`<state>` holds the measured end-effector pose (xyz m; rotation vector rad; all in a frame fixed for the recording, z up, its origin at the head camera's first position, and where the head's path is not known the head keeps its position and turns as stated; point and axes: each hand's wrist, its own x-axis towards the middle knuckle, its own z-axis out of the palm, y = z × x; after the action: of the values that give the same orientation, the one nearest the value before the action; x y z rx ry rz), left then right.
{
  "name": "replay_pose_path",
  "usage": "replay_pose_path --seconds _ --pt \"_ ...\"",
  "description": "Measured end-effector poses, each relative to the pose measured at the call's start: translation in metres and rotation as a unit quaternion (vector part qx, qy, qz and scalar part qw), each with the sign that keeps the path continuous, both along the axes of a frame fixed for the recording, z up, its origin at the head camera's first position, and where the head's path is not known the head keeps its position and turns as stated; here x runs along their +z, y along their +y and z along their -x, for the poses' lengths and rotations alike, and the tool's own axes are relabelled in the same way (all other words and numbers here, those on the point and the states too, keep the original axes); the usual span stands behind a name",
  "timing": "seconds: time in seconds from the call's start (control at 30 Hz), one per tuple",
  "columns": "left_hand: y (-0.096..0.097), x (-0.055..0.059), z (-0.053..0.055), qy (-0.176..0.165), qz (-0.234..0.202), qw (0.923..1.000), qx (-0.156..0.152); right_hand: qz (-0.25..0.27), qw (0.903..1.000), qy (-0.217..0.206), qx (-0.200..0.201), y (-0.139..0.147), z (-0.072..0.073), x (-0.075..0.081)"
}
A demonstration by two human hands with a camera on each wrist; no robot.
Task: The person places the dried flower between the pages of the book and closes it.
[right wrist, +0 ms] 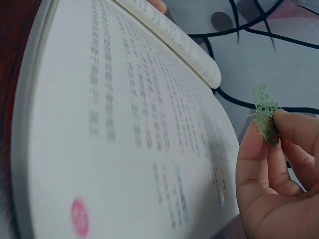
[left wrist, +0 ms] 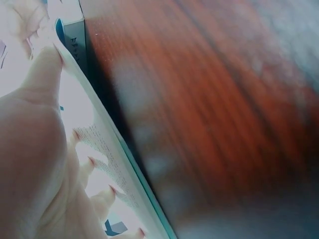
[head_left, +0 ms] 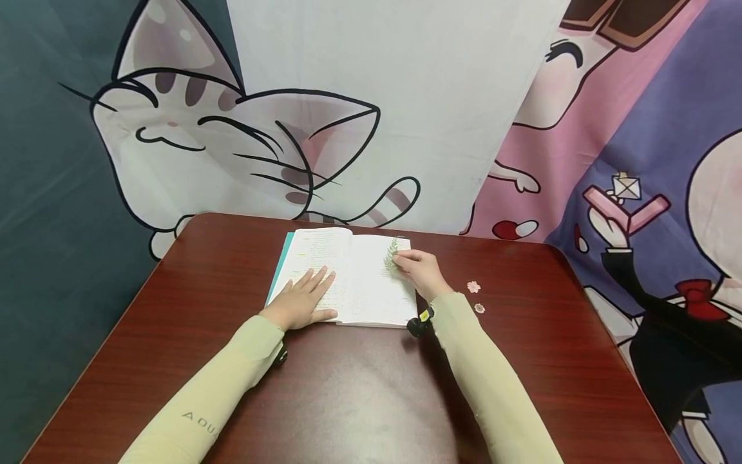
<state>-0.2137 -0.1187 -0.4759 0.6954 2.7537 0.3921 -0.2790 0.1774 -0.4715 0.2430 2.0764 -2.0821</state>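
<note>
An open book (head_left: 373, 283) with printed pages and a teal cover edge lies on the table. My left hand (head_left: 301, 301) rests on its left page with the fingers spread; the left wrist view shows that hand (left wrist: 45, 144) from the palm side, against the page. Between thumb and fingers my right hand (head_left: 422, 273) pinches a green fern leaf (head_left: 391, 255) over the upper part of the right page. In the right wrist view the leaf (right wrist: 266, 117) stands up from the fingertips of the right hand (right wrist: 279, 174), above the page.
A pink pressed flower (head_left: 473, 287) and a smaller pale flower (head_left: 479, 309) lie on the table, right of the book. The reddish-brown table (head_left: 348, 399) has rounded far corners. Behind it hangs a cloth (head_left: 406, 129) printed with cartoon figures.
</note>
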Motion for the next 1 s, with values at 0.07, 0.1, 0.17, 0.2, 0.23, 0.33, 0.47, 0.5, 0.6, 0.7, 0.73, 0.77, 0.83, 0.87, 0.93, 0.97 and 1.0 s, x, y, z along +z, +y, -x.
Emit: replay_pose_path --seconds 0.07,0.1,0.17,0.2,0.23,0.33,0.47,0.5,0.6,0.7,0.73,0.77,0.83,0.87,0.93,0.97,1.0 --pt "0.0 0.001 -0.001 0.0 -0.003 1.0 0.0 -0.019 0.9998 -0.001 0.002 -0.004 0.003 -0.001" --pt "0.0 0.001 -0.001 0.001 -0.005 1.0 0.0 -0.027 0.9996 -0.003 0.0 -0.006 0.005 -0.001" --pt "0.0 0.001 -0.002 0.001 -0.006 1.0 0.001 -0.039 0.9992 -0.007 0.0 -0.01 0.007 -0.001" --pt "-0.001 0.001 -0.002 0.0 -0.004 1.0 0.001 -0.046 0.9989 -0.011 0.0 -0.011 0.008 -0.001" --pt "-0.001 0.001 -0.002 0.0 -0.003 1.0 0.001 -0.05 0.9986 -0.014 0.001 -0.013 0.009 -0.001" --pt "-0.002 -0.001 -0.001 -0.001 -0.001 1.0 0.002 -0.062 0.9978 -0.023 0.006 -0.017 0.011 -0.003" --pt "-0.003 -0.002 -0.001 0.0 0.001 1.0 0.002 -0.085 0.9961 -0.024 0.005 -0.02 0.016 -0.005" --pt "-0.003 -0.001 -0.001 0.001 0.0 1.0 0.002 -0.092 0.9955 -0.022 0.003 -0.021 0.017 -0.006" --pt "-0.003 -0.001 -0.001 0.001 0.002 1.0 0.002 -0.112 0.9935 -0.018 -0.006 -0.024 0.021 -0.009" --pt "-0.003 0.0 -0.001 -0.002 0.004 1.0 0.002 -0.134 0.9908 -0.016 -0.013 -0.026 0.025 -0.012" --pt "-0.003 -0.001 -0.001 -0.004 0.004 1.0 0.002 -0.142 0.9897 -0.015 -0.013 -0.026 0.026 -0.013" --pt "-0.003 -0.001 -0.001 -0.005 0.004 1.0 0.002 -0.149 0.9886 -0.013 -0.014 -0.027 0.027 -0.013" --pt "-0.002 -0.001 0.0 -0.004 0.003 1.0 0.002 -0.171 0.9851 -0.009 -0.014 -0.027 0.028 -0.014" --pt "-0.002 -0.001 0.0 -0.004 0.002 1.0 0.001 -0.184 0.9829 -0.007 -0.014 -0.027 0.028 -0.014" --pt "-0.002 0.0 0.0 -0.004 0.002 1.0 0.0 -0.21 0.9777 -0.003 -0.013 -0.026 0.028 -0.013" --pt "-0.002 0.0 0.0 -0.003 0.001 1.0 0.0 -0.224 0.9745 0.0 -0.012 -0.026 0.027 -0.013" --pt "-0.001 0.001 -0.001 -0.004 0.002 1.0 0.0 -0.239 0.9709 0.002 -0.012 -0.026 0.027 -0.013"
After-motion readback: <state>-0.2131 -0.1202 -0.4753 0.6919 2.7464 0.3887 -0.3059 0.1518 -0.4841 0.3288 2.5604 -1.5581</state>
